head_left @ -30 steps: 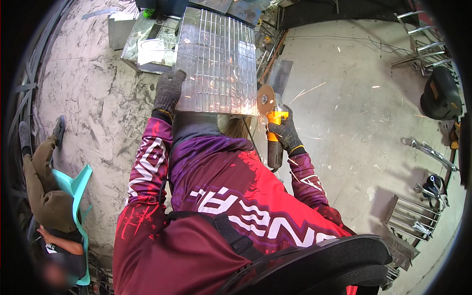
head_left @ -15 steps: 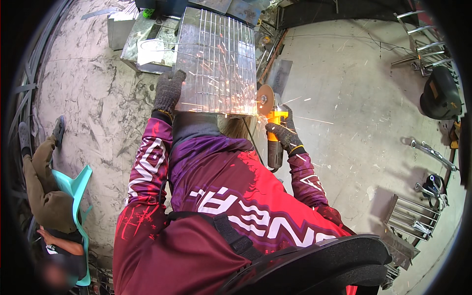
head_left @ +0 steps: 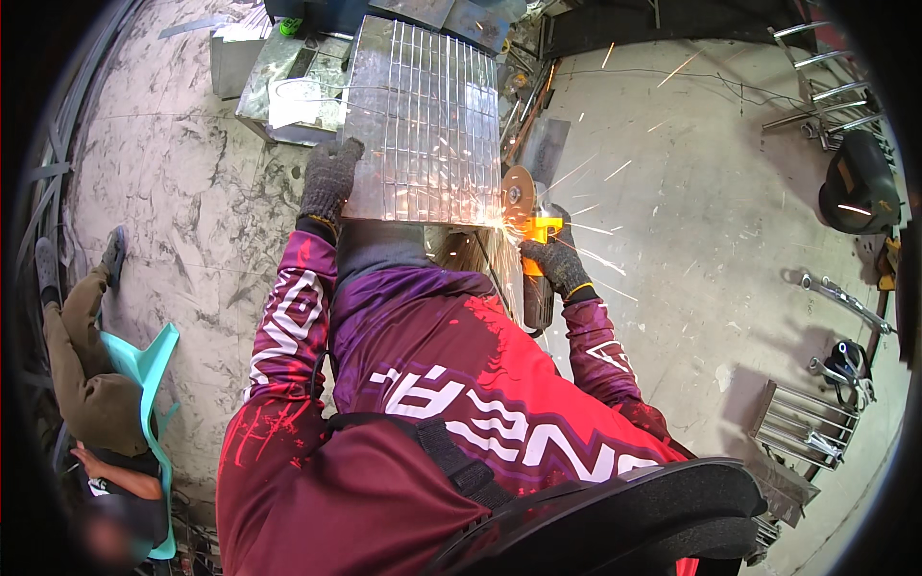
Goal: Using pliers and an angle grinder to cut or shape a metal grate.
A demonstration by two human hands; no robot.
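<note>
My right hand (head_left: 559,261), in a dark knit glove, is wrapped round a yellow and black angle grinder (head_left: 535,288). Its reddish-brown disc (head_left: 519,192) meets the near right corner of a metal wire grid (head_left: 423,125), and bright sparks fly from the contact. The grid lies over a flat metal sheet or plate (head_left: 365,86); how they are joined I cannot tell. My left hand (head_left: 329,180), gloved too, rests closed at the left edge of the plate near its front corner. The fingertips of that hand are partly hidden, and a thin wire runs in above it.
On the left a person (head_left: 110,403) sits on a turquoise plastic chair (head_left: 154,384). Beyond my left hand stands a metal box-like table (head_left: 298,96). A black welding helmet (head_left: 860,182), metal racks (head_left: 807,427) and tubes lie along the right. Cables cross the floor.
The sparks now spray farther to the right and downward below the plate's edge. The grinder has shifted very slightly; my left hand stays where it was.
</note>
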